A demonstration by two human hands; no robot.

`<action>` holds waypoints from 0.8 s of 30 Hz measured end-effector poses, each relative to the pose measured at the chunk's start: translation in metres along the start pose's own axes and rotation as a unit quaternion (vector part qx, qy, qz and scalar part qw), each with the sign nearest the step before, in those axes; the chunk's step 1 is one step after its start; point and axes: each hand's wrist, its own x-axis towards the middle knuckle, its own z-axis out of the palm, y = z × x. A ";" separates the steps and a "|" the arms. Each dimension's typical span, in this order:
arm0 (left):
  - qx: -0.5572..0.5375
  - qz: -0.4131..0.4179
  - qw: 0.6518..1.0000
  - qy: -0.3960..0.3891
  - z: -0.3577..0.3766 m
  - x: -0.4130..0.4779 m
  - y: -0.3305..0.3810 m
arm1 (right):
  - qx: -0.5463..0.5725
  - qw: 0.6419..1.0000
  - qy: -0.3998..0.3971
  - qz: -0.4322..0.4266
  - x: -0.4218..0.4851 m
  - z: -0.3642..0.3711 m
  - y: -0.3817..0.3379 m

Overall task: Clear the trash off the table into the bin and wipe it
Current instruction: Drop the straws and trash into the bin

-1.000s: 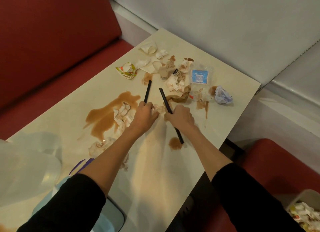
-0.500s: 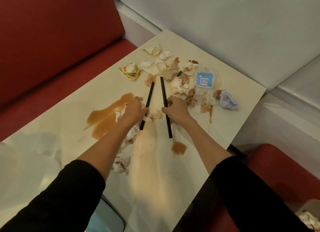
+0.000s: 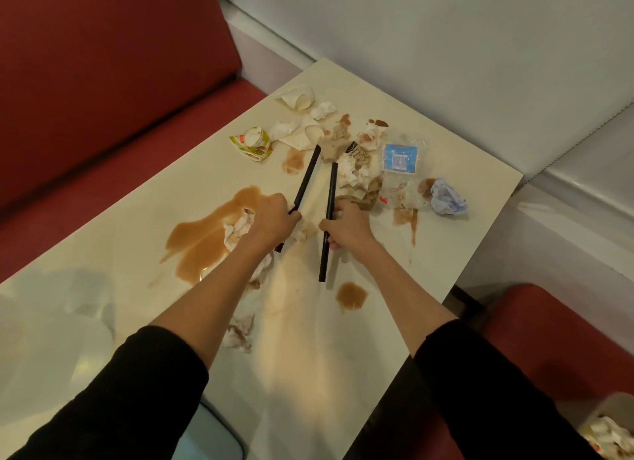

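Black sticks fill both fists: your left hand point(image 3: 271, 219) curls its grip round the left stick point(image 3: 307, 178), your right hand point(image 3: 346, 226) round the right stick point(image 3: 332, 185), tips toward 12 o'clock at the trash point(image 3: 350, 171) on the table point(image 3: 343, 356). Brown spill point(image 3: 202, 240) lies at 9 o'clock of your left hand, the bin point(image 3: 614, 406) at 5 o'clock.

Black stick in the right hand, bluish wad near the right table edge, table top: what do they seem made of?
Black stick: probably plastic, perhaps a straw; smooth, matte, straight and evenly thin.
Bluish wad: crumpled paper or tissue, going by its sharp creases and folds.
Table top: hard cream laminate or similar, glossy; the brown liquid pools on it and light reflects.
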 end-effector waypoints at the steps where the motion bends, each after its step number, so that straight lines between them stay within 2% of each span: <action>1: -0.006 -0.001 1.000 -0.001 -0.004 -0.002 0.005 | 0.026 1.000 -0.006 0.010 -0.003 -0.007 -0.001; 5: -0.023 0.029 0.999 0.011 -0.024 -0.016 0.028 | 0.081 0.997 0.000 0.017 -0.020 -0.038 -0.004; 7: -0.065 0.044 0.997 0.010 -0.030 -0.022 0.040 | 0.096 0.995 0.009 0.016 -0.030 -0.053 -0.003; 13: -0.144 0.130 0.981 -0.026 -0.031 -0.053 0.092 | 0.136 0.990 0.024 -0.006 -0.066 -0.103 0.008; 24: -0.161 0.287 0.934 -0.135 0.046 -0.143 0.204 | 0.151 0.976 0.154 -0.015 -0.159 -0.213 0.078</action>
